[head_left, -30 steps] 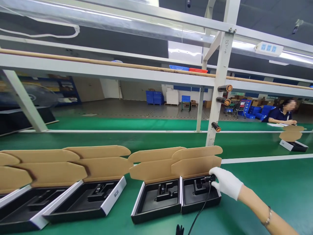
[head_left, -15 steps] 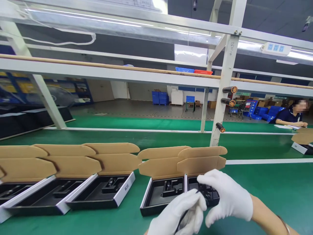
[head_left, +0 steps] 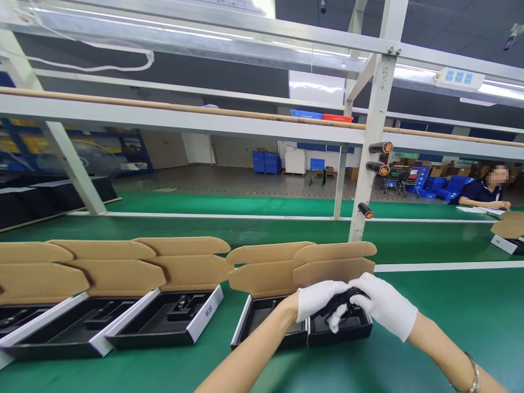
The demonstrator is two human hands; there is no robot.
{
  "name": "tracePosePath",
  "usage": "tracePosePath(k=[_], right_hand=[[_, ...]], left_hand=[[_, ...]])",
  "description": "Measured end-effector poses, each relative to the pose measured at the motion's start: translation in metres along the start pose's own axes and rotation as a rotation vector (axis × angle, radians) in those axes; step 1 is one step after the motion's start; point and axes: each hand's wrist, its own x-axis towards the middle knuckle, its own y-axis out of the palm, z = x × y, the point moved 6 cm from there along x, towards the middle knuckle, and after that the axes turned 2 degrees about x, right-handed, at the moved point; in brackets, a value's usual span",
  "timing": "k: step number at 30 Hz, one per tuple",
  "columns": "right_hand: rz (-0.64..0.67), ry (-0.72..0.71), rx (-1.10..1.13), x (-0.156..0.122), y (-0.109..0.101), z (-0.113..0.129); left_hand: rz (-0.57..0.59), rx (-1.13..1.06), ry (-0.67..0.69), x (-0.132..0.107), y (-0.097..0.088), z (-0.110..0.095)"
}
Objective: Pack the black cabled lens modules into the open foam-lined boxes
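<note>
Both my hands wear white gloves and meet over the rightmost open box (head_left: 341,337), which has a black inside. Between them is a bundled black cable (head_left: 343,301), partly covered by the gloves. From the left, my left hand (head_left: 319,299) reaches across the box, closed on the bundle, with fingertips showing below it. My right hand (head_left: 383,307) grips the same bundle from the right, its fingers curled over the top. Directly left stands a second open box (head_left: 251,327), partly hidden behind my left forearm.
More open boxes (head_left: 151,333) with raised brown lids and black fittings line the green bench (head_left: 164,374) to the left. A white post (head_left: 370,136) carrying black cylinders rises behind the right box. Another person (head_left: 485,191) sits far right.
My left hand has moved up and forward from in front of the boxes to over the rightmost one. The black cable is now over the box's inside, between both hands.
</note>
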Motion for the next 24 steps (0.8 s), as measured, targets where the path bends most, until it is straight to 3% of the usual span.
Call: tracePosePath(k=[5, 8, 12, 16, 19, 21, 24], right_hand=[[0.206, 0.032, -0.323, 0.011, 0.032, -0.025], [0.318, 0.095, -0.361, 0.018, 0.054, -0.036], [0.342, 0.056, -0.332, 0.024, 0.062, -0.029], [0.282, -0.115, -0.220, 0.012, 0.071, -0.009], [0.284, -0.108, -0.275, -0.020, 0.086, -0.025], [0.257, -0.019, -0.301, -0.046, 0.084, -0.060], [0.198, 0.107, -0.317, -0.070, 0.055, -0.123]], left_hand=[[-0.015, 0.220, -0.129, 0.008, 0.000, 0.042], [-0.106, 0.482, -0.066, 0.005, 0.010, 0.063], [-0.198, 0.776, 0.024, -0.004, 0.032, 0.079], [-0.214, 0.896, 0.079, -0.006, 0.042, 0.084], [-0.317, 1.017, 0.200, -0.025, 0.031, 0.081], [-0.459, 1.193, 0.306, -0.057, 0.014, 0.086], [-0.711, 1.391, 0.322, -0.121, -0.028, 0.115]])
